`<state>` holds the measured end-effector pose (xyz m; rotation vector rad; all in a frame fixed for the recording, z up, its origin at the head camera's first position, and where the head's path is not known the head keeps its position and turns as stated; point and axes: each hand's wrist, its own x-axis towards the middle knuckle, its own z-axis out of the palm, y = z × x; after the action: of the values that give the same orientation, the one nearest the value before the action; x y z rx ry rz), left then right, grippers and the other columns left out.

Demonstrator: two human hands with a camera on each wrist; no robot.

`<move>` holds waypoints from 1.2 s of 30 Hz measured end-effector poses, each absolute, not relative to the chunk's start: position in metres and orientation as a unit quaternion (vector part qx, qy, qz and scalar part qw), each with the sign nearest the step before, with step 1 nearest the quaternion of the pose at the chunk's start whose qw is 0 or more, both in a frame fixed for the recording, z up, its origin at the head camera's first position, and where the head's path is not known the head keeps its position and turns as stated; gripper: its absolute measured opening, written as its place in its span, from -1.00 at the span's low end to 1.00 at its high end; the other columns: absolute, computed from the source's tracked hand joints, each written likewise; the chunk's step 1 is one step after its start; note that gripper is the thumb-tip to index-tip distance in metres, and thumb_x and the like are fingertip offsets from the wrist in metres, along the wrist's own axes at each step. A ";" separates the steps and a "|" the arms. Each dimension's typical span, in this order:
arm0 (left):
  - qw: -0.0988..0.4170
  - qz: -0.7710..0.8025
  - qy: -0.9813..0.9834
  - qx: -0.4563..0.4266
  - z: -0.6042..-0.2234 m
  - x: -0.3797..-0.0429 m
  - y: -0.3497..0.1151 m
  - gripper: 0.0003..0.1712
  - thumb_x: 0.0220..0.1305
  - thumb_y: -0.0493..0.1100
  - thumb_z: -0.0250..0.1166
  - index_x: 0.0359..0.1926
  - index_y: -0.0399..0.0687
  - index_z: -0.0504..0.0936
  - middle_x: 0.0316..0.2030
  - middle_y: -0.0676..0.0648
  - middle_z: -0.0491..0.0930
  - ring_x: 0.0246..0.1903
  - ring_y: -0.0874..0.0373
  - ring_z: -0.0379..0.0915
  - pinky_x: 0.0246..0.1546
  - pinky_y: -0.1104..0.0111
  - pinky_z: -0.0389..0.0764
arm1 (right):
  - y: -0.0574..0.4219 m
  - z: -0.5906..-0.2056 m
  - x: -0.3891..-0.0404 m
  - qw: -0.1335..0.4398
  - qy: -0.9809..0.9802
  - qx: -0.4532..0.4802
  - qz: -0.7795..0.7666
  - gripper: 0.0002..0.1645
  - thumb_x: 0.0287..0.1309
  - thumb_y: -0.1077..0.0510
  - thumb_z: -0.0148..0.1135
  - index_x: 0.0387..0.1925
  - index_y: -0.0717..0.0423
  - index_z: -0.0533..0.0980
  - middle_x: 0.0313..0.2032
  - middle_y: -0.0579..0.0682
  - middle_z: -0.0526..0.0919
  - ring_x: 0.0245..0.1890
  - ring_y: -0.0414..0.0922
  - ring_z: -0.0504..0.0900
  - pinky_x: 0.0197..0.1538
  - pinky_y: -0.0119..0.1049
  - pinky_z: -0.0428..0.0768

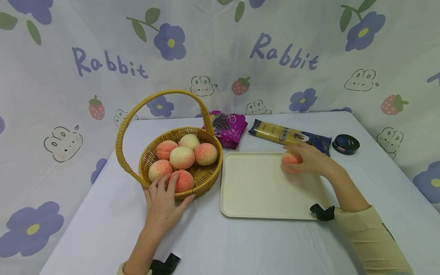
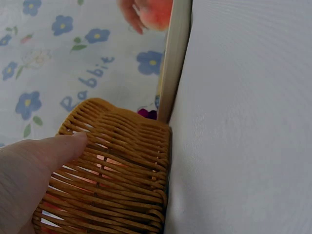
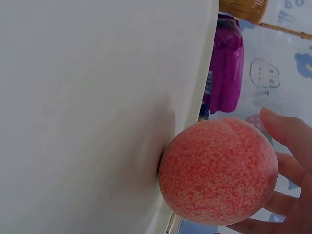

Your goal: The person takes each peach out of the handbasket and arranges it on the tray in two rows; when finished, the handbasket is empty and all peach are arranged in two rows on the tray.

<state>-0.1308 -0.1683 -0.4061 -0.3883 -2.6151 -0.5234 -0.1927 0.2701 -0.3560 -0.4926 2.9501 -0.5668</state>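
A round pink-red peach [image 1: 290, 162] is at the far right part of the cream tray [image 1: 258, 191]. My right hand [image 1: 311, 159] holds it from the right, thumb and fingers around its sides. Up close in the right wrist view, the peach [image 3: 219, 171] is low over the tray surface [image 3: 97, 97]. On the left stands a woven basket [image 1: 206, 178] with a tall handle and several pink and cream peaches [image 1: 182, 157] in it. My left hand [image 1: 164, 206] grips its near rim, fingers over the edge by a peach and thumb [image 2: 68, 147] along the outer wall.
Behind the basket and tray lies a purple packet [image 1: 229, 128] with dark berries printed on it. A yellow and blue long packet [image 1: 285, 133] lies along the tray's back edge, and a round dark tin [image 1: 345, 144] stands right of it. Patterned cloth hangs behind the white table.
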 end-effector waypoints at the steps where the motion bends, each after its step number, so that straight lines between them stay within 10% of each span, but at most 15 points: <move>1: 0.221 -0.189 -0.946 -0.141 -0.406 -0.131 -0.168 -0.12 -0.11 0.25 0.38 0.19 -0.07 0.34 0.06 -0.28 0.31 0.10 -0.25 0.08 0.08 -0.22 -0.11 | 0.270 -0.356 -0.193 0.047 0.968 -0.162 -0.184 -0.22 -0.01 -0.07 0.33 0.22 0.14 0.32 0.21 0.30 0.24 0.20 0.31 0.16 0.09 0.30 0.16; 36: 0.225 -0.181 -0.947 -0.140 -0.404 -0.129 -0.168 -0.11 -0.11 0.26 0.37 0.21 -0.06 0.34 0.06 -0.27 0.31 0.08 -0.24 0.11 0.12 -0.25 -0.20 | 0.173 -0.342 -0.225 -0.048 0.942 -0.296 -0.153 -0.37 0.09 0.05 0.26 0.21 0.05 0.35 0.20 0.18 0.32 0.20 0.13 0.27 0.16 0.06 0.28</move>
<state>-0.1290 -0.1680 -0.4042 -0.3851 -2.6132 -0.4992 -0.2250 0.1727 -0.3416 -0.9582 3.0528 -0.4958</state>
